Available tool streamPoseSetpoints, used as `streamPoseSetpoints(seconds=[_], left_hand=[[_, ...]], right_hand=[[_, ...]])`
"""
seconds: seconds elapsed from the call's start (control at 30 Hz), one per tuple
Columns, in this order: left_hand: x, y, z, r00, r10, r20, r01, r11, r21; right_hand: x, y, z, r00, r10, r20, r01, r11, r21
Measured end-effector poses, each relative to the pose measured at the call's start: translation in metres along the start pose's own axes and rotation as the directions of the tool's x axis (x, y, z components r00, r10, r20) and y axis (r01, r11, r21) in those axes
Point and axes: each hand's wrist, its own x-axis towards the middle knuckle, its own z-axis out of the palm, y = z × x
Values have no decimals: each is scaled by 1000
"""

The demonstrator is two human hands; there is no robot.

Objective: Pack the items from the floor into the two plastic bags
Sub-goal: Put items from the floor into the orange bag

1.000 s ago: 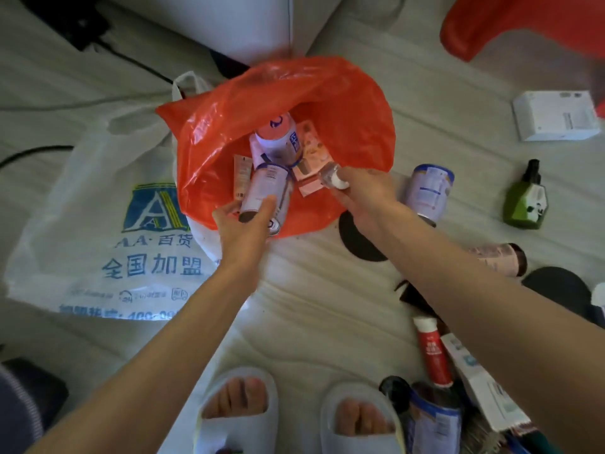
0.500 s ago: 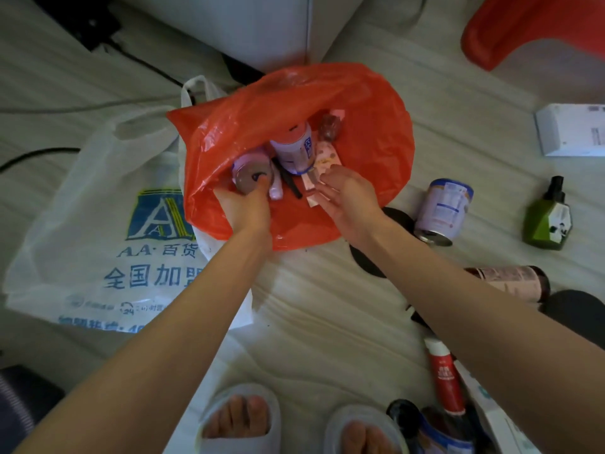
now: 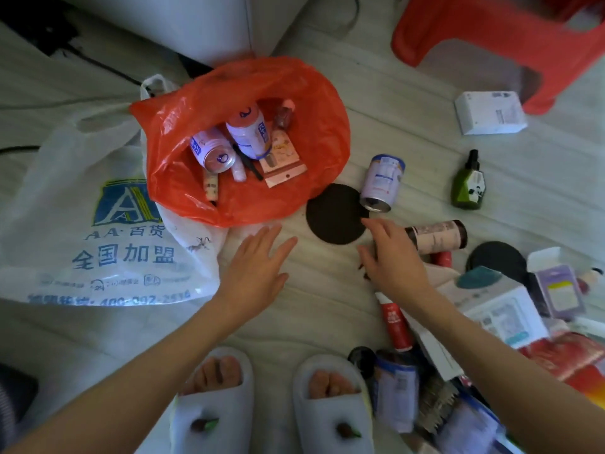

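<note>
Left hand (image 3: 258, 260): fingers spread, holding nothing; red bag (image 3: 314, 132) of cans just ahead. Right hand (image 3: 389, 257): relaxed, holding nothing; black disc (image 3: 334, 214), can (image 3: 381, 181), brown bottle (image 3: 435, 237) close beside; white bag (image 3: 82, 231) far left.

Orange bag (image 3: 311, 119), blue-printed white bag (image 3: 65, 224)

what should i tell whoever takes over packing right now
Left hand: open, empty, over bare floor below the orange bag.
Right hand: open, empty, beside the black disc.
Done: orange bag holds two cans, a carded packet and some small tubes.
White bag: lies flat at left; nothing can be seen inside it.
Left on the floor: a can, green bottle, brown bottle, white box, red tube and the pile at lower right.
</note>
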Motion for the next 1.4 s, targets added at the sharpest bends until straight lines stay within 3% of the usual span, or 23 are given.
streamPoseSetpoints(seconds=[0.17, 0.3, 0.37, 0.53, 0.8, 1.0, 1.1, 1.23, 1.4], left_hand=[[-9, 20, -7, 989, 101, 112, -118, 981, 154], [13, 35, -2, 969, 167, 182, -198, 965, 172], [29, 43, 5, 965, 163, 205, -190, 975, 119], [51, 48, 24, 943, 59, 328, -120, 978, 168], [59, 47, 23, 950, 68, 306, -125, 977, 172], [44, 43, 29, 955, 193, 226, -228, 963, 141], [41, 42, 23, 968, 182, 174, -200, 976, 87], [71, 39, 17, 996, 39, 75, -40, 999, 15], [80, 44, 19, 972, -164, 167, 160, 986, 33]], right_hand=[[-35, 42, -7, 994, 52, -92, -69, 977, -200], [-23, 56, -15, 991, 66, -118, -100, 945, -313], [-8, 61, -19, 995, 86, -59, -101, 938, -333], [18, 78, -25, 970, 127, 208, 2, 848, -530], [38, 84, -27, 950, 78, 302, 123, 796, -593], [33, 74, -29, 971, 22, 240, 109, 847, -520], [24, 60, -31, 986, -18, 164, 91, 889, -449], [14, 37, -38, 996, 32, 79, -12, 971, -240], [16, 31, -36, 978, 190, 87, -193, 981, 30]])
